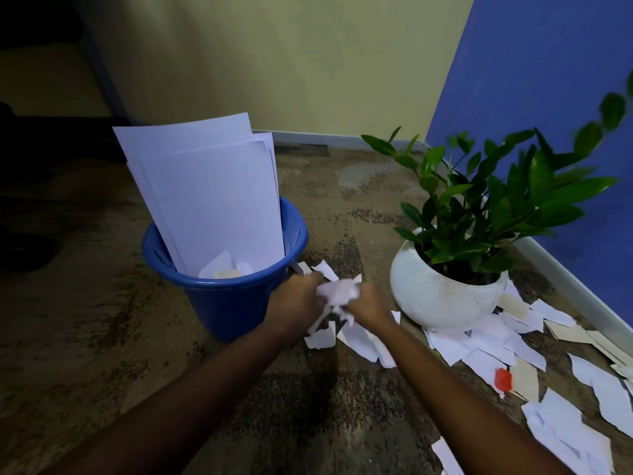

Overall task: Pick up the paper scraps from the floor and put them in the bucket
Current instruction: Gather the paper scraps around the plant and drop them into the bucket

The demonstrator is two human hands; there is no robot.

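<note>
A blue plastic bucket (219, 303) stands on the speckled floor, with large white sheets (205, 186) sticking up out of it and small scraps at its bottom. Just right of the bucket, my left hand (294, 303) and my right hand (368, 311) hold a crumpled bunch of white paper scraps (339, 291) between them, a little above the floor. More white scraps (359, 341) lie under and right of my hands. Many further scraps (507, 347) are spread along the right, beside the plant pot.
A round white pot (442, 296) with a leafy green plant stands right of my hands, near a blue wall (534, 97). A small red piece (503, 379) lies among the scraps. A yellowish wall runs behind the bucket. Dark, dim floor lies to the left.
</note>
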